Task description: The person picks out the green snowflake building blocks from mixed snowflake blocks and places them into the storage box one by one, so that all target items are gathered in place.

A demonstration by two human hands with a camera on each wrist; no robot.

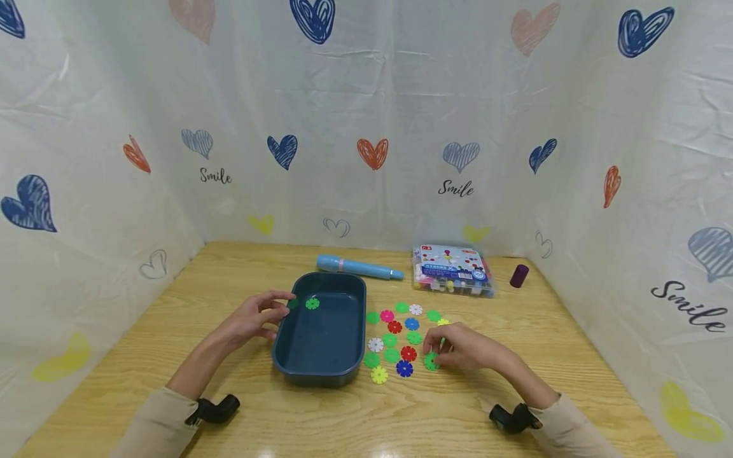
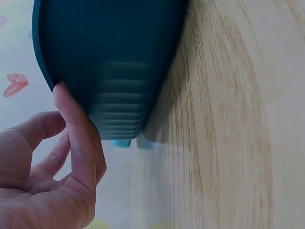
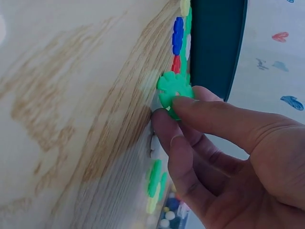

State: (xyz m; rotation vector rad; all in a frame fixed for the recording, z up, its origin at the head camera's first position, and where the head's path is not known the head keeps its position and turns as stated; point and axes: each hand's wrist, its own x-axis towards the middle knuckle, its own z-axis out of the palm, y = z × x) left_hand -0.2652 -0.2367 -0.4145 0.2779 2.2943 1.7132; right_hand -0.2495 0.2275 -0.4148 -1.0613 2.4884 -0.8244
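Note:
My left hand (image 1: pixel 260 316) is at the left rim of a dark teal tray (image 1: pixel 321 378), its fingers loosely bent. In the left wrist view one fingertip touches the rim. Inside the tray lies a green notched disc (image 1: pixel 312 304), and a darker green patch shows by the left wall. To the right of the tray my right hand (image 1: pixel 462 346) pinches a green interlocking disc (image 3: pixel 169 90) between thumb and finger, low over the table. More notched discs lie flat beside the tray, among them a dark blue one (image 1: pixel 404 368), a red one (image 1: pixel 409 353) and a yellow one (image 1: pixel 379 375).
Behind the tray lies a light blue tube-shaped thing (image 1: pixel 361 268). A clear plastic box (image 1: pixel 453 270) of colourful pieces with a printed label stands at the back right, and a dark purple cylinder (image 1: pixel 519 276) lies to its right. Printed curtains surround the wooden table (image 1: pixel 240 381).

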